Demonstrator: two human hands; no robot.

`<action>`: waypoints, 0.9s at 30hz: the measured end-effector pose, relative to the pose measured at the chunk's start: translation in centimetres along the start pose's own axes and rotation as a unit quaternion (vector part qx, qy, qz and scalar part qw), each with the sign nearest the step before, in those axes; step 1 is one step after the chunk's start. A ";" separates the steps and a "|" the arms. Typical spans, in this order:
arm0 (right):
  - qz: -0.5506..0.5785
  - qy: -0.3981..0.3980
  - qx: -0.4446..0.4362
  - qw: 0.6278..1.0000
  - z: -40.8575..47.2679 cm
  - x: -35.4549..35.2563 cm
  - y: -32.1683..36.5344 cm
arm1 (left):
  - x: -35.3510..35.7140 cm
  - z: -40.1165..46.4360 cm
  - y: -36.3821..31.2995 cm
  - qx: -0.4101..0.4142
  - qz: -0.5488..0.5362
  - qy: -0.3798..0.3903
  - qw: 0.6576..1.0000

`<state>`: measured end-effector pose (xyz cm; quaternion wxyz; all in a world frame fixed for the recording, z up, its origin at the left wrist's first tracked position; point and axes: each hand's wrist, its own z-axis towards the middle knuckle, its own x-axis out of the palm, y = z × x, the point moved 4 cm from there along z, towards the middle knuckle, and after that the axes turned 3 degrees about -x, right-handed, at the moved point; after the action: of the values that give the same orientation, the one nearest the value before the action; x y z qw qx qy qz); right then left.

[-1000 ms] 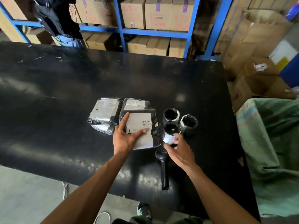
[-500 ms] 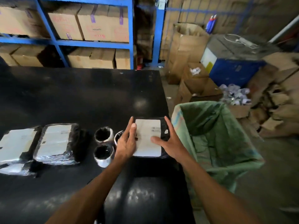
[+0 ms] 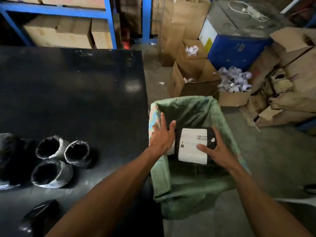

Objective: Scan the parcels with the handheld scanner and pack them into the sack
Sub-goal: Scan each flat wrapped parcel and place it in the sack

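I have the flat black plastic-wrapped parcel with the white paper shipping label (image 3: 194,145) over the open mouth of the green woven sack (image 3: 191,108), which stands on the floor just beside the black table (image 3: 71,93). My right hand (image 3: 216,151) holds the parcel: thumb pressed on the label, fingers wrapped round its far right edge, so the label faces up. My left hand (image 3: 161,139) is spread with straight fingers against the parcel's left edge and the sack's rim, gripping nothing; I judge it steadies the soft fabric so the mouth stays wide for the drop. The wrap looks glossy and slick, the label matte, the sack limp and creased, folded over at its top.

On the table, three round black-wrapped parcels (image 3: 59,159) sit clustered together near the left, well apart from the sack. The dark handheld scanner (image 3: 40,212) lies at the near-left table edge, untouched. Brown cardboard boxes (image 3: 191,77) crowd the floor beyond the sack.
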<state>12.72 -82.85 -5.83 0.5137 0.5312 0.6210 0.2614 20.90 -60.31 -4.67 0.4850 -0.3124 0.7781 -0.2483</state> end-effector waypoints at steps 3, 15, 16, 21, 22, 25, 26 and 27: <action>-0.033 0.089 0.064 0.993 2.0 1.9 -4.9 | 1.2 1.3 -0.3 -0.007 0.071 -0.048 0.996; -0.038 0.186 0.147 0.971 6.4 10.6 -15.7 | 1.9 3.0 1.5 0.016 0.152 -0.139 0.978; -0.036 0.191 0.149 0.970 6.2 11.0 -16.2 | 1.9 3.2 1.5 0.016 0.155 -0.141 0.978; -0.108 0.222 0.136 0.959 5.6 12.1 -18.7 | 2.1 3.0 1.2 0.018 0.170 -0.158 0.973; -0.130 0.231 0.142 0.954 5.9 12.4 -19.0 | 2.2 2.9 1.0 0.020 0.167 -0.162 0.972; -0.231 0.264 0.184 0.918 6.4 13.2 -19.1 | 2.3 2.9 1.0 0.023 0.159 -0.171 0.972; -0.265 0.294 0.186 0.899 6.3 13.5 -19.0 | 2.4 2.9 1.0 0.023 0.162 -0.171 0.972; -0.292 0.326 0.185 0.880 6.2 13.9 -18.8 | 2.4 2.9 1.1 0.023 0.166 -0.171 0.971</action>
<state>12.33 -77.00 -29.30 0.2278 0.2959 0.9174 0.1378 22.50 -61.57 -8.04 0.6524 -0.2052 0.7189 -0.1245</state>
